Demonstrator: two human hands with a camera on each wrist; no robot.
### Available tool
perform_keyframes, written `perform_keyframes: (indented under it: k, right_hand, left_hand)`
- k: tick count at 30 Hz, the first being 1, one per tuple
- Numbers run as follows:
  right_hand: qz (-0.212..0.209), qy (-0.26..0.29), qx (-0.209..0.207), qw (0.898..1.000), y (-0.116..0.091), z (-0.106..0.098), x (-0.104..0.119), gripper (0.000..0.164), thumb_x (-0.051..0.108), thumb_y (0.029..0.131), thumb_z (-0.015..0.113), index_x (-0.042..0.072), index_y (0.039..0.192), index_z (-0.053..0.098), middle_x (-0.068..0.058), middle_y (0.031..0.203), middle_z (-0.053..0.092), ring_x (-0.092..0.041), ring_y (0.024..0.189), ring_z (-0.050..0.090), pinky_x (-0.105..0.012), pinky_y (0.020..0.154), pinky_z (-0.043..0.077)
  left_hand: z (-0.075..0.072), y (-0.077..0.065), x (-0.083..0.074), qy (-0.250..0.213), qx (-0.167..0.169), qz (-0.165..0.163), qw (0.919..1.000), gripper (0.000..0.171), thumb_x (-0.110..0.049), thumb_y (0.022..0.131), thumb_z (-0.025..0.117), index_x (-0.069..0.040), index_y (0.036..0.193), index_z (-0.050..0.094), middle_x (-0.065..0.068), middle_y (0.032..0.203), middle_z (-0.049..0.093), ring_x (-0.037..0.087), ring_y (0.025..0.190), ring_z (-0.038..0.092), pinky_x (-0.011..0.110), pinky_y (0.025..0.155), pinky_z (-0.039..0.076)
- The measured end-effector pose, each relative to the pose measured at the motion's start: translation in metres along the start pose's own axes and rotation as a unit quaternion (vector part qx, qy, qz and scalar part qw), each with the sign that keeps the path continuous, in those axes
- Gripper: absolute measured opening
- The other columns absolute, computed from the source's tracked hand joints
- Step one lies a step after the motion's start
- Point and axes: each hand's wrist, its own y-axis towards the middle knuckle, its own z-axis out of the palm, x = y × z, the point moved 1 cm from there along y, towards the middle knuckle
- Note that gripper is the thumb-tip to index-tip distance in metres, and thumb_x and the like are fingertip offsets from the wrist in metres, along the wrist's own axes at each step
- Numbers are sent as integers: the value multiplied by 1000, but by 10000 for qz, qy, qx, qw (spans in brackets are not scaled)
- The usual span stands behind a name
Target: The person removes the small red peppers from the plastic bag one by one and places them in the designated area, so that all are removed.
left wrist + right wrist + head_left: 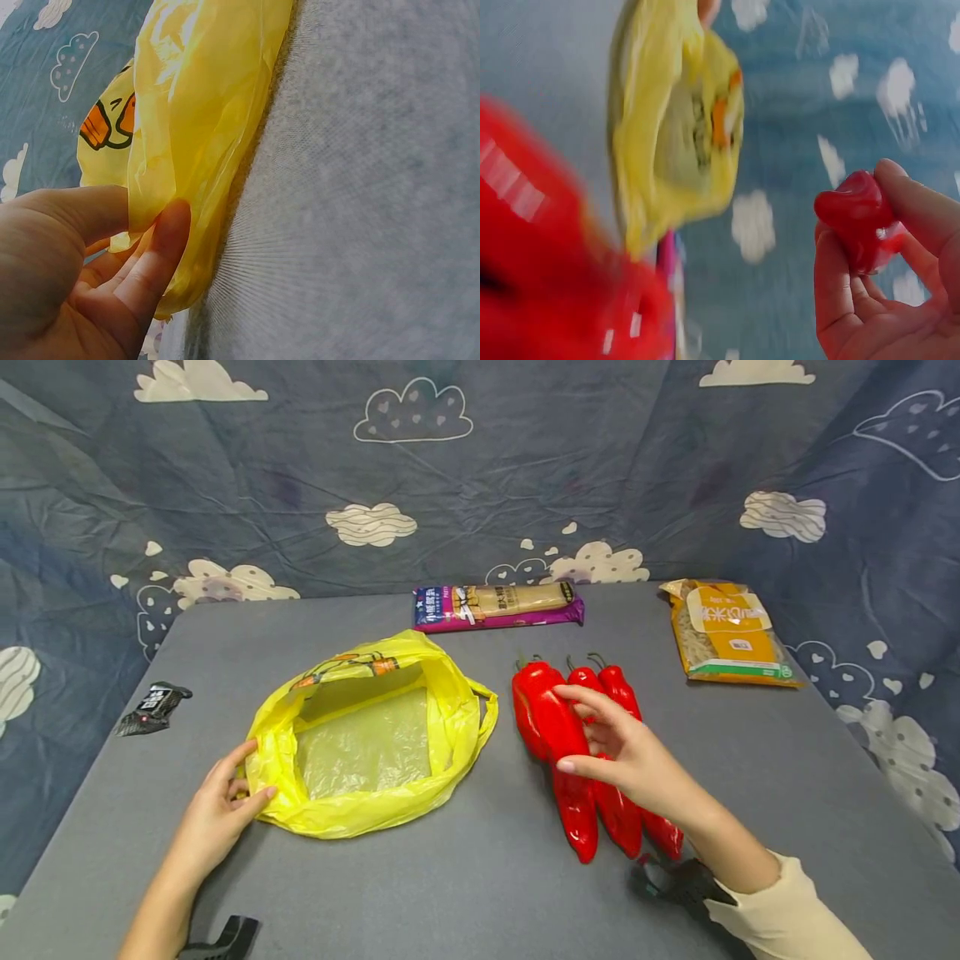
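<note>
A yellow plastic bag (360, 814) lies with its mouth wide on the grey table, and its inside shows no contents. My left hand (217, 806) pinches the bag's left rim between thumb and fingers; the left wrist view shows the yellow film (210, 97) in that grip. To the bag's right, my right hand (645, 768) holds a glossy red pepper (558, 718) above several other red peppers (618, 822). In the right wrist view the held pepper (859, 221) sits between thumb and fingers, with blurred red peppers (532, 240) at the left.
At the back lies a purple pasta packet (502, 607). An orange and clear packet (731, 635) lies at the back right. A small black wrapper (155, 708) is on the left. Behind the table hangs a blue cloth (525, 468) with cloud prints.
</note>
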Motion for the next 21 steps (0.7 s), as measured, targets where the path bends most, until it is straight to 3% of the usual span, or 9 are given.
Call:
perform_keyframes:
  k: [4, 9, 14, 21]
  right_hand:
    - [107, -246, -608, 9978, -29, -28, -21, 72, 2, 78, 68, 20, 138, 32, -8, 120, 44, -19, 98, 52, -26, 73, 49]
    - [546, -547, -995, 9920, -58, -56, -55, 74, 3, 80, 67, 19, 140, 29, -8, 114, 47, -11, 90, 54, -26, 65, 50]
    - [913, -792, -947, 9881, -77, -73, -87, 71, 6, 81, 66, 16, 141, 28, -8, 109, 48, -8, 86, 56, -28, 61, 50]
    - [1653, -843, -541, 9811, -92, -81, -110, 72, 14, 82, 67, 11, 141, 25, -23, 113, 43, -12, 86, 55, -29, 60, 48]
  left_hand:
    - [0, 0, 0, 57, 10, 4, 10000, 65, 9, 78, 63, 5, 134, 30, 21, 112, 38, -2, 69, 49, 14, 52, 44]
    - [0, 0, 0, 6, -23, 7, 10000, 65, 9, 78, 64, 5, 134, 31, 21, 112, 39, -2, 69, 49, 15, 51, 43]
    - [-1, 0, 0, 81, -36, 30, 10000, 65, 9, 78, 63, 5, 134, 31, 21, 111, 39, -2, 69, 48, 15, 51, 43]
    - [-1, -1, -1, 143, -4, 3, 9999, 64, 7, 78, 64, 6, 134, 32, 21, 112, 39, -1, 69, 48, 15, 51, 43]
